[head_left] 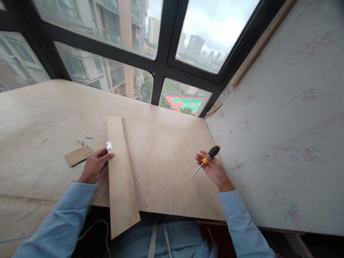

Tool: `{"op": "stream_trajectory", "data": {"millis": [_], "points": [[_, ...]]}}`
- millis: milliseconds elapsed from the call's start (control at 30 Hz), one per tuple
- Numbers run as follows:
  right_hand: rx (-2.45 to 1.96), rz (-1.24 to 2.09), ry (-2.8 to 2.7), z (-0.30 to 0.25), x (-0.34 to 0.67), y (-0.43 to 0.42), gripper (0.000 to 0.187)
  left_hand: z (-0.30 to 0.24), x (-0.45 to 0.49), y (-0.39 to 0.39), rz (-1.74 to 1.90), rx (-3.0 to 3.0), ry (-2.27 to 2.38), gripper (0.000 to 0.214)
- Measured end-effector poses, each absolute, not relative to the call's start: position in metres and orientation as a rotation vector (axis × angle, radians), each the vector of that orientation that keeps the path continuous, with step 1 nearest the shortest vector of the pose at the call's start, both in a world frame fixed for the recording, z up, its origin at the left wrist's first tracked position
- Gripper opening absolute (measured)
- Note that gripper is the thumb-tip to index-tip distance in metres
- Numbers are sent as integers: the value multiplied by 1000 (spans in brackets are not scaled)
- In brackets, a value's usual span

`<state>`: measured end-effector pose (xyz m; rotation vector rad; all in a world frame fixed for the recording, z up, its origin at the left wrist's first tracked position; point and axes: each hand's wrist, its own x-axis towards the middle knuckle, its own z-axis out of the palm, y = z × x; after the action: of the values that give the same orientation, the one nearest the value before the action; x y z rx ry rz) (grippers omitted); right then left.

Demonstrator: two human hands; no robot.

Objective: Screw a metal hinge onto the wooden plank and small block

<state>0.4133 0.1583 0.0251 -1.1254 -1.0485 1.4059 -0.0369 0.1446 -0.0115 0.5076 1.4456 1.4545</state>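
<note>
Blue sleeves: reach in from both sides.
Left hand: grips the left edge of a long wooden board, just below a small metal hinge.
Board: lies on a pale ledge, jutting over its front edge.
Right hand: holds a black-and-yellow screwdriver loosely, with spread fingers.
Small wood piece: lies beside the left hand, near screws.

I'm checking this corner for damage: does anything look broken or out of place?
Yes: the wooden trim along the wall stops short, leaving a gap above a crooked scrap, so it looks broken. The long board also overhangs the worktop.
</note>
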Motion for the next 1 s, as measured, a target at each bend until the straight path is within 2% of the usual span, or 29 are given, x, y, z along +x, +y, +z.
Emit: {"op": "stream_trajectory", "data": {"millis": [167, 400, 633, 767, 1000], "points": [[-996, 1635, -1034, 50, 316, 159, 41, -16, -45, 141, 1467, 499, 1296, 59], [-766, 1803, -1182, 71, 197, 190, 38, -24, -50, 138, 1496, 436, 1231, 65], [-623, 1599, -1250, 66, 110, 221, 37, -26, -52, 138, 1488, 397, 1236, 51], [-613, 1504, -1267, 57, 72, 234, 29, -25, -52, 140, 1478, 404, 1264, 46], [-596, 1304, -1365, 47, 57, 240, 23, -26, -54, 145, 1476, 367, 1245, 38]]}}
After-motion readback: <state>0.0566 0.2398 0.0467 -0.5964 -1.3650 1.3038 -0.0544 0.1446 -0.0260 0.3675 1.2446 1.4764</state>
